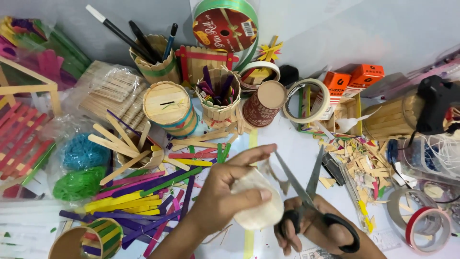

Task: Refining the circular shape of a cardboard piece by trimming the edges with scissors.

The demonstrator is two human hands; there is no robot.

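While the left hand (225, 192) grips a pale disc (256, 204) and the right hand (311, 230) grasps open scissors (306, 192), a stick-built cup (219, 98) at upper centre holds purple sticks (211, 86).

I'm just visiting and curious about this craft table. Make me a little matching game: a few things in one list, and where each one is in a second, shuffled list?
Things:
1. scissors
2. pale disc
3. ribbon spool
4. green shreds

Places:
A. far edge, top middle
B. in the left hand
C. open, in the right hand
D. in a clear bag, left side

Pairs: 1-C, 2-B, 3-A, 4-D
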